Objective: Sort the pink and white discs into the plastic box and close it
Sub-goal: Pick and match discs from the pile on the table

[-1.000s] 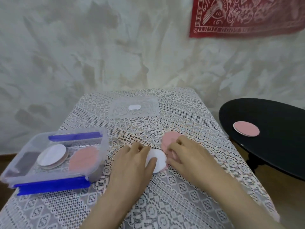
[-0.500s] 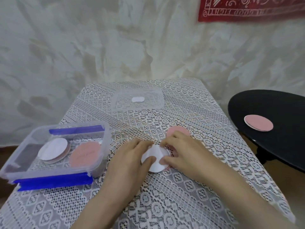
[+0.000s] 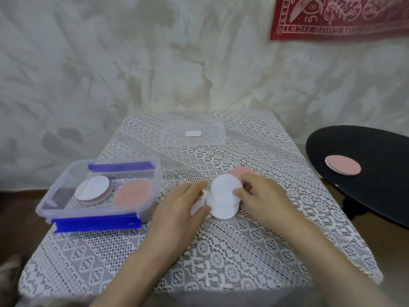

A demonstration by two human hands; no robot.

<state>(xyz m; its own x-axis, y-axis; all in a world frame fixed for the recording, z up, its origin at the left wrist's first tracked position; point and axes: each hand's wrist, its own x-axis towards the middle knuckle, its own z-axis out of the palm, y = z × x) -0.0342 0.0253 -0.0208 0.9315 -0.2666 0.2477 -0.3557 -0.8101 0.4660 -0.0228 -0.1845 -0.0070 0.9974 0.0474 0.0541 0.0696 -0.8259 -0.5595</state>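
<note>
A clear plastic box [image 3: 66,185] with blue clips stands open at the table's left; inside lie a stack topped by a white disc [image 3: 93,188] and a pink disc [image 3: 131,193]. At mid-table my left hand [image 3: 179,207] and my right hand [image 3: 263,196] both hold a small pile of white discs [image 3: 223,198], the top one tilted up between my fingers. A pink disc [image 3: 240,171] lies just behind the pile, partly hidden. The clear lid [image 3: 212,138] lies flat at the table's far side.
A black round side table [image 3: 365,151] stands to the right with a pink disc on a white one [image 3: 343,167] on it. A lace cloth [image 3: 221,251] covers the table. A plastered wall rises behind.
Both hands have gathered the white discs into a pile and tipped the top one upward. The pink disc behind is more covered. The camera view shifted slightly.
</note>
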